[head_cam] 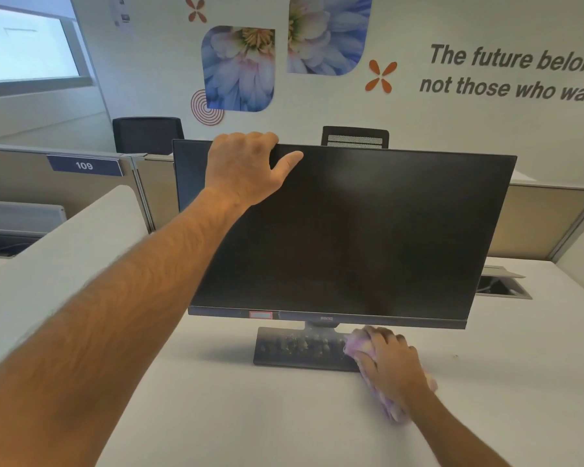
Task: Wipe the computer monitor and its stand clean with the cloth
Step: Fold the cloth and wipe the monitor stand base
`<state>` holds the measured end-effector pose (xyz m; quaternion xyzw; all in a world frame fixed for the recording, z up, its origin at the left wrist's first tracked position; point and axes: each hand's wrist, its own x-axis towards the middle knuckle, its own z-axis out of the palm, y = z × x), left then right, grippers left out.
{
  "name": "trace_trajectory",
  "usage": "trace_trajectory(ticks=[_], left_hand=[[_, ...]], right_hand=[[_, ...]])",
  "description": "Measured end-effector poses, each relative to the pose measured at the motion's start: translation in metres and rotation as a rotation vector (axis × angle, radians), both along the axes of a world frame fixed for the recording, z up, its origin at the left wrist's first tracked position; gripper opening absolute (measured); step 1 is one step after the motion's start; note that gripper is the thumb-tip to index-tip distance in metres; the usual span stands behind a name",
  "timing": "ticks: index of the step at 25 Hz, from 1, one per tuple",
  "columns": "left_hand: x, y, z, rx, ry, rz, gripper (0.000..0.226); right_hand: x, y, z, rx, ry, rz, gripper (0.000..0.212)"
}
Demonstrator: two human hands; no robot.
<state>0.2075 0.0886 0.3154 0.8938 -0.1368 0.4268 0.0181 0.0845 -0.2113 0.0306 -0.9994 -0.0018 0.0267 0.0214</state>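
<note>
A black computer monitor (368,230) with a dark screen stands on a white desk (250,416). Its flat dark stand base (297,348) looks dusty. My left hand (246,166) grips the monitor's top edge near the left corner, fingers curled over the back and thumb on the front. My right hand (391,358) presses a pale purple cloth (354,345) onto the right end of the stand base. Part of the cloth trails out under my palm toward the desk.
A cable opening with a raised lid (503,284) sits in the desk at the right. Low partitions (64,187) border the desk at the left and back. Two black office chairs (149,134) stand behind the monitor by the wall.
</note>
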Motion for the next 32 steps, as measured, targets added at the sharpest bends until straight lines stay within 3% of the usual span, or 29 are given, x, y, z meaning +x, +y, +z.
trace_trajectory(ticks=[1, 5, 6, 9, 10, 16, 20, 21, 25, 26, 28, 30, 32], left_hand=[[0.0, -0.001, 0.0, -0.007, 0.001, 0.004, 0.071], [0.0, -0.004, -0.001, -0.026, 0.002, 0.015, 0.072], [0.0, -0.004, -0.001, -0.028, 0.0, 0.018, 0.072], [0.0, -0.004, -0.003, -0.026, -0.009, 0.036, 0.072], [0.0, -0.005, -0.003, -0.027, -0.011, 0.037, 0.071], [0.003, -0.006, -0.005, -0.036, -0.018, 0.039, 0.07], [0.002, -0.005, -0.006, -0.032, -0.019, 0.039, 0.069], [0.003, -0.005, -0.006, -0.033, -0.023, 0.037, 0.069], [0.003, -0.005, -0.007, -0.041, -0.022, 0.027, 0.069], [0.003, -0.005, -0.007, -0.038, -0.02, 0.027, 0.069], [0.003, -0.004, -0.007, -0.035, -0.018, 0.03, 0.068], [0.002, -0.004, -0.007, -0.032, -0.021, 0.036, 0.068], [0.003, -0.005, -0.007, -0.027, -0.022, 0.043, 0.068]], right_hand=[[0.001, 0.003, 0.002, -0.003, 0.005, -0.036, 0.061], [-0.002, 0.016, -0.003, 0.036, 0.032, 0.375, 0.063], [0.0, 0.017, -0.001, 0.086, 0.045, 0.335, 0.062], [0.015, 0.017, 0.0, 0.255, 0.016, -0.175, 0.07], [0.015, 0.019, -0.002, 0.267, 0.014, -0.254, 0.076], [0.009, 0.032, -0.005, 0.209, 0.12, 0.187, 0.069], [0.01, 0.028, 0.002, 0.222, -0.04, -0.249, 0.058], [0.008, 0.031, 0.002, 0.18, -0.031, -0.25, 0.056], [0.002, 0.039, -0.006, 0.145, 0.068, 0.173, 0.066], [0.002, 0.037, -0.005, 0.129, 0.052, 0.179, 0.065], [0.005, 0.032, -0.001, 0.115, -0.114, -0.067, 0.05], [0.001, 0.029, 0.004, 0.119, -0.118, -0.365, 0.049], [-0.002, 0.032, 0.002, 0.112, -0.073, -0.315, 0.054]])
